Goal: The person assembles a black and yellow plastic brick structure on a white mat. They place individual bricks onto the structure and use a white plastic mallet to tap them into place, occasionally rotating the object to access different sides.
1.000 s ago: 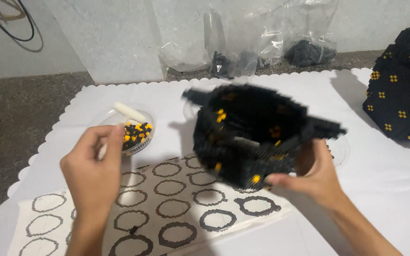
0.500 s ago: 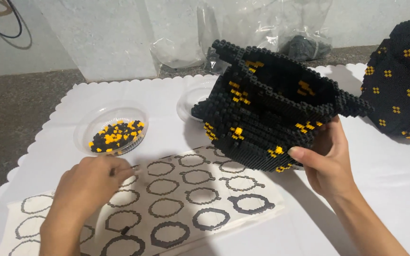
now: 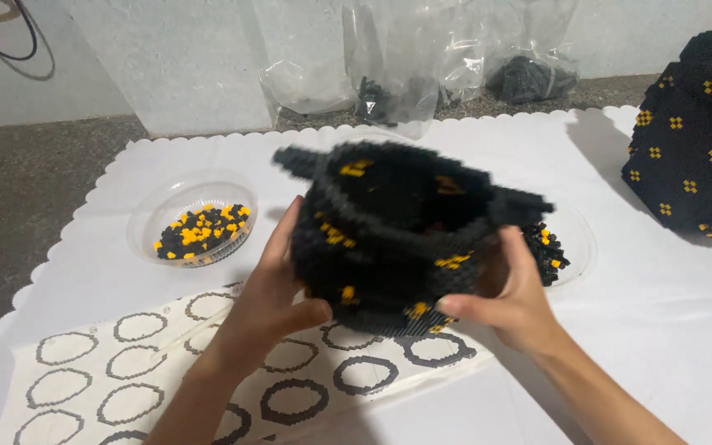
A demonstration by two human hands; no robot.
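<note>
A black beaded bag (image 3: 397,231) with small yellow spots is held above the table in the middle of the view, its open mouth facing up and slightly blurred. My left hand (image 3: 269,301) grips its left side, thumb underneath near the front. My right hand (image 3: 512,301) holds its right side, thumb pressed on the lower edge. Under the bag lies a paper sheet (image 3: 166,379) printed with several dark beaded rings.
A clear dish of black and yellow beads (image 3: 195,231) sits at the left; a second clear dish (image 3: 566,239) is partly hidden behind the bag. Another black beaded bag (image 3: 698,140) stands at the far right. Clear plastic bags (image 3: 405,62) lie at the back on the white scalloped cloth (image 3: 636,330).
My left hand has come up from the ring sheet and taken hold of the bag's left side. The bag has moved left and lower, toward the middle, now held by both hands.
</note>
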